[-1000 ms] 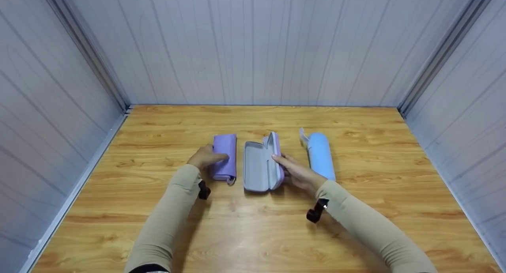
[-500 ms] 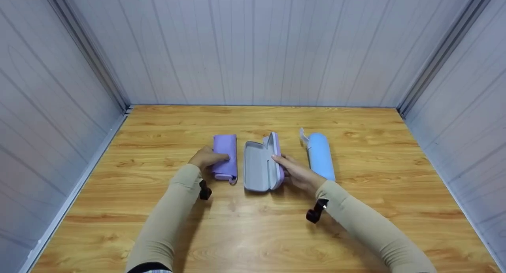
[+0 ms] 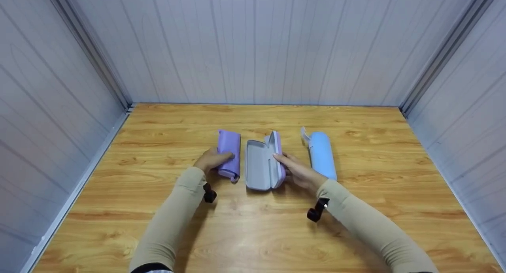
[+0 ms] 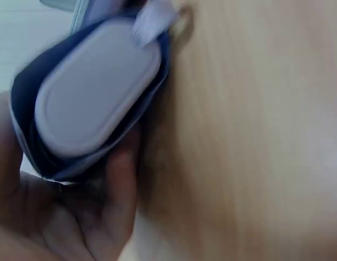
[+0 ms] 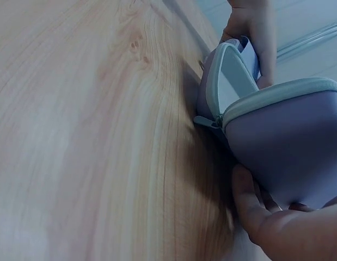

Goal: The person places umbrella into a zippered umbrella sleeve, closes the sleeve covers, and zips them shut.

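My left hand (image 3: 212, 160) grips a purple sleeve-like pouch (image 3: 229, 142), thumb across its top and fingers at the far side. In the left wrist view, a pale oval-ended insert (image 4: 97, 89) with a small tab (image 4: 154, 22) sits inside the pouch's dark-edged mouth. To the pouch's right lies a lilac zippered case (image 3: 257, 166), open, its grey interior facing up and its lid standing nearly upright. My right hand (image 3: 299, 172) holds that lid, thumb on the inner edge and fingers behind. The case's zipper pull (image 5: 205, 122) shows in the right wrist view.
A light-blue rounded, elongated case (image 3: 322, 154) with a pale strap (image 3: 305, 135) lies just beyond my right hand. Everything rests on a wood-grain table (image 3: 253, 233), with pale panel walls (image 3: 253, 48) at the back and both sides.
My left hand has closed more round the purple pouch, tilted it and shifted it slightly right toward the open case. The right hand and the zippered case hold nearly still.
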Available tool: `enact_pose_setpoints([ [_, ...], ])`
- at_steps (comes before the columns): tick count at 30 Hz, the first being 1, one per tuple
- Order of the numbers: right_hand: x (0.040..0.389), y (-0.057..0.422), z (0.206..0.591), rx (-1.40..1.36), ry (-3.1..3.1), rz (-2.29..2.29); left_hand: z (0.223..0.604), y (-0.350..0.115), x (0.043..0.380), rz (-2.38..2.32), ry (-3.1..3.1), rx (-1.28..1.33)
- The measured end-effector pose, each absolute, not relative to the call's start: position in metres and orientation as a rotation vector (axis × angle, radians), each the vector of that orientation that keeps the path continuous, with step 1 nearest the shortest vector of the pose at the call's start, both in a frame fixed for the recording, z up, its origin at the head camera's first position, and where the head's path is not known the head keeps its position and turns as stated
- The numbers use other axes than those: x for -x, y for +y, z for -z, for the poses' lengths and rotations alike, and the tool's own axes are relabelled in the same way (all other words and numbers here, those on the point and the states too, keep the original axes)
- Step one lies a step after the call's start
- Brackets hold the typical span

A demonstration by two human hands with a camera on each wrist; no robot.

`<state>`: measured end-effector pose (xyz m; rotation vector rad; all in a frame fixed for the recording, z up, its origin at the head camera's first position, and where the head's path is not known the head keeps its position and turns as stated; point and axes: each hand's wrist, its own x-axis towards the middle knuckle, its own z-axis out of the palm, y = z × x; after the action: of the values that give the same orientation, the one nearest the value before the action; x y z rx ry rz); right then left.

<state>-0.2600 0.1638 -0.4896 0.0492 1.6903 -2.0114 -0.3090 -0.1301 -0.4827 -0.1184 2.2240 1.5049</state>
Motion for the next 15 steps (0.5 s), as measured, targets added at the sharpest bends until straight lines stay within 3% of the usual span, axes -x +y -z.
enact_pose_setpoints([
  [8, 0.259, 0.162, 0.49, -0.101, 1.719, 2.021, 0.488, -0.125, 0.304, -1.768, 2.183, 0.068],
  [15, 0.261, 0.162, 0.49, -0.068, 1.733, 2.014, 0.471, -0.108, 0.295, -1.806, 2.311, -0.057],
])
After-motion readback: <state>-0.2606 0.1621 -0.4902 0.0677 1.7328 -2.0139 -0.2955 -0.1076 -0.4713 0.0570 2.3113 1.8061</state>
